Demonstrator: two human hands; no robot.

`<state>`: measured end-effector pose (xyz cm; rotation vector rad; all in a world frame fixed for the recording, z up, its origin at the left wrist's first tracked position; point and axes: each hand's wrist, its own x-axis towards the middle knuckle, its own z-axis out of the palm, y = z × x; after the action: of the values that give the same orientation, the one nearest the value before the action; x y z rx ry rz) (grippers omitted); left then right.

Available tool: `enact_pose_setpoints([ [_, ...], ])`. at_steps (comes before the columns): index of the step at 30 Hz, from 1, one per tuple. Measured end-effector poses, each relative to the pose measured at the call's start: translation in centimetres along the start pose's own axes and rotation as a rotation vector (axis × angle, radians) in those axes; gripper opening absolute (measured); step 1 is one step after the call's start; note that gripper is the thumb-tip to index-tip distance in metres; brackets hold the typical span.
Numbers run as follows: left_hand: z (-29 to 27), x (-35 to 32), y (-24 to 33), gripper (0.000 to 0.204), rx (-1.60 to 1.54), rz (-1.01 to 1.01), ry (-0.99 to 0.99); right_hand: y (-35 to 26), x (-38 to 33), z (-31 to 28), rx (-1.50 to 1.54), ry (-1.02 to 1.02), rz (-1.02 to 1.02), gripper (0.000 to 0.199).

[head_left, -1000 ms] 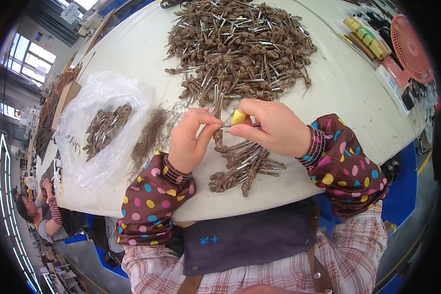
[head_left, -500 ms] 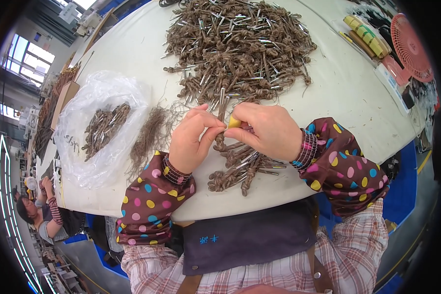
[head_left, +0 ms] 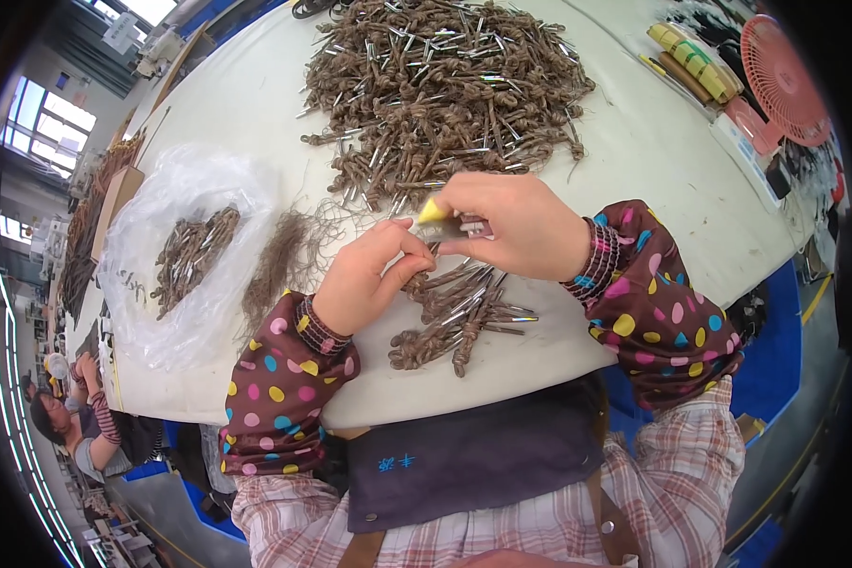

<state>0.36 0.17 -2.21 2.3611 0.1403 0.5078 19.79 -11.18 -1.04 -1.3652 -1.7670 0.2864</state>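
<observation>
The right hand [head_left: 511,227] has its fingers curled shut around a small yellow-tipped tool [head_left: 433,210], with the yellow end poking out toward the left hand. The left hand [head_left: 374,275] pinches thumb and forefinger together on one thin metal-tipped strand [head_left: 435,230], which runs nearly level between the two hands, its long axis pointing left to right. Both hands meet at that strand, fingertips almost touching; neither is clearly nearer. What exactly the tool does to the strand is hidden behind the right fingers, and the strand's far end is covered by that palm.

Just below the hands, toward the person, lies a small bundle [head_left: 459,322] of brown knotted cords with metal ends. Beyond the hands spreads the big heap [head_left: 445,95] of the same cords on the white table [head_left: 256,104]. To the left of the hands sits a tuft of loose brown fibre [head_left: 279,260], and farther left a clear plastic bag [head_left: 175,256] holding more pieces. Far right of the hands, at the table edge, stands a pink fan [head_left: 781,80], partly cut off.
</observation>
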Motion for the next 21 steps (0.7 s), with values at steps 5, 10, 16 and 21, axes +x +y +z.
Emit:
enact_pose_setpoints([
  [5,-0.7,0.4,0.0,0.005,-0.006,-0.197,0.006,-0.2,-1.1,-1.1,-0.108,-0.212,0.091,0.021],
  [10,0.5,2.2,-1.1,0.024,0.352,-0.186,0.018,-0.9,-3.2,0.0,-0.01,-0.309,0.2,0.02],
  [16,2.8,2.9,-2.0,0.032,0.521,-0.088,0.036,2.0,-2.5,-1.3,-0.179,-0.06,0.277,0.025],
  [21,2.8,2.5,-2.3,0.032,0.398,-0.168,0.084,3.3,-3.0,0.0,-0.383,-0.121,0.337,0.026],
])
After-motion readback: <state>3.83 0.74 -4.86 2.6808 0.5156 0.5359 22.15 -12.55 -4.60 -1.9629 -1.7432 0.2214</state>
